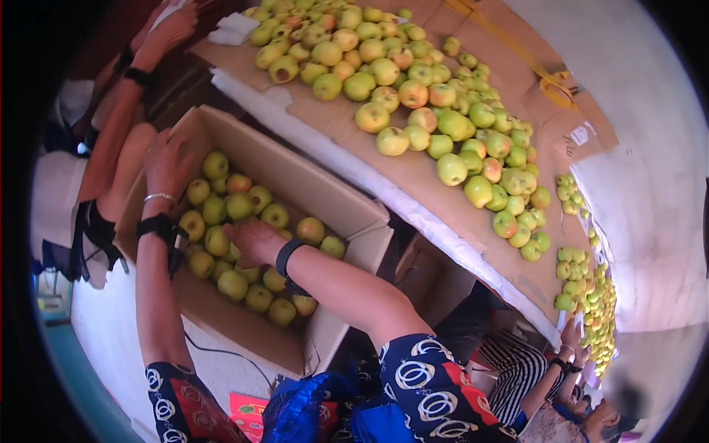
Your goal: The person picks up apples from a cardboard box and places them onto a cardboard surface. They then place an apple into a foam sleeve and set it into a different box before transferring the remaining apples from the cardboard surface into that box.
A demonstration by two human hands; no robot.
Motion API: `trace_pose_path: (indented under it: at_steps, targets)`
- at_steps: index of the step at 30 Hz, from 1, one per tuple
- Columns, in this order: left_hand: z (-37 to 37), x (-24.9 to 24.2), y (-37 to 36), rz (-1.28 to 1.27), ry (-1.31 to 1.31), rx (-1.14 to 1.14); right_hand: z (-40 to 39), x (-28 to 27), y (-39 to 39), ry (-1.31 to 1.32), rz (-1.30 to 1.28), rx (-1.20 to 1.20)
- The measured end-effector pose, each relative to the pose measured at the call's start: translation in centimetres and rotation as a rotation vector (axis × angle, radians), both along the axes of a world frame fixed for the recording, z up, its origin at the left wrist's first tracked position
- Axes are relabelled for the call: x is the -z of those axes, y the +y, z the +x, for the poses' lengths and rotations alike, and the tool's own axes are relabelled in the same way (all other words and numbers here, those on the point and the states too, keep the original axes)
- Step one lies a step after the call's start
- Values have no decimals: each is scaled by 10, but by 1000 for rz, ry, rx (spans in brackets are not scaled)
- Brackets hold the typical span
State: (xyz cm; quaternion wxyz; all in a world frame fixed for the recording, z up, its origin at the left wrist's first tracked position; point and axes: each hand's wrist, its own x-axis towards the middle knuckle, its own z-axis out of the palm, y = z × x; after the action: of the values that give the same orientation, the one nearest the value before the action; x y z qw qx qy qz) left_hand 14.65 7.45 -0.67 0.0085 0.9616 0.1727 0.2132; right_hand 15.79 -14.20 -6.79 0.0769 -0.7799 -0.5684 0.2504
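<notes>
A cardboard box (295, 166) stands open in front of me, with many green and reddish apples (238, 206) on its bottom. My left hand (166, 166) is at the box's far left wall, its fingers apart near the rim, with nothing in it. Inside the box, my right hand (255, 242) reaches over the apples with its palm down. Its fingertips touch or hover just above the apples, and the fingers are partly hidden. Each of my wrists wears a black band. Beyond the box, a large heap of apples (385, 71) lies on the cardboard-covered table.
The table's padded white edge (354, 166) runs diagonally behind the box. A co-worker's arms (125, 111) are at the upper left. Other people's hands (572, 347) are at the lower right, near more apples. A yellow strap (509, 48) and a white cloth (233, 29) lie on the table.
</notes>
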Motion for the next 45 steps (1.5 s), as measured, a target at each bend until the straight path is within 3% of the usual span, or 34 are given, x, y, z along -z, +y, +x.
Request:
trace_pose_path:
  at_steps: [1,2,4,5,8,10,11,12,14,18,20,22,23,24,25,26,27,28,29,30,31,32,33,34,35,37,38,40,45]
  targets:
    - [1,1,0,1,-9,17,1,6,-1,90,171,86]
    - [1,2,1,-27,-4,8,3,12,-3,81,172,101]
    - [0,2,2,-46,-8,17,8,2,-6,432,14,-6]
    - [-1,2,2,-46,-9,10,4,-2,-5,425,24,17]
    - [1,8,1,-35,-26,30,-27,0,-4,293,46,-129]
    - [2,8,5,-6,-43,34,-54,4,3,-290,-163,-127]
    - [3,11,7,24,-21,4,-74,18,8,-469,-213,-99]
    - [4,11,7,54,-2,-31,-75,17,5,-475,-204,-101]
    - [5,8,4,30,15,-52,-70,16,-3,-334,-45,-15]
    - [4,-1,-6,17,33,-80,-47,-14,-2,10,-278,33]
    - [3,2,-5,18,12,-65,-30,-26,-5,47,-248,42]
    - [2,-3,-4,15,-4,-40,-8,-42,-12,370,-241,18]
    - [2,-3,-7,4,-8,-37,-15,-29,-15,164,33,196]
    - [1,-4,-10,-9,-15,-39,3,-32,-9,281,99,146]
    - [1,-6,-12,-8,-23,-53,17,-60,-11,506,122,205]
    - [1,-8,-14,-23,-1,-73,34,-81,-8,559,152,230]
    - [1,-10,-15,-40,21,-88,46,-107,-26,970,365,293]
    - [0,-10,-15,-42,18,-93,55,-130,-46,1183,509,359]
    - [0,-10,-16,-43,14,-83,81,-134,-64,1397,559,156]
    - [0,-11,-17,-43,10,-75,92,-140,-83,1528,822,101]
    - [0,-15,-19,-66,25,-83,109,-134,-108,1673,1061,236]
    - [-1,-14,-17,-67,24,-94,123,-160,-135,1628,1116,205]
    - [-1,-11,-15,-54,9,-85,145,-163,-158,1760,1206,401]
    - [1,-8,-15,-45,-8,-75,159,-173,-180,1649,1287,573]
    - [1,-6,-16,-57,-14,-80,185,-168,-202,1725,1324,635]
    - [2,-9,-14,-73,-2,-76,211,-174,-227,1496,1394,918]
    - [1,-9,-12,-72,-5,-88,228,-172,-234,1502,1384,908]
    - [-1,-8,-12,-77,7,-61,256,-168,-249,1443,1404,1248]
    - [0,8,-3,50,-58,-44,302,-143,-257,1213,1641,1127]
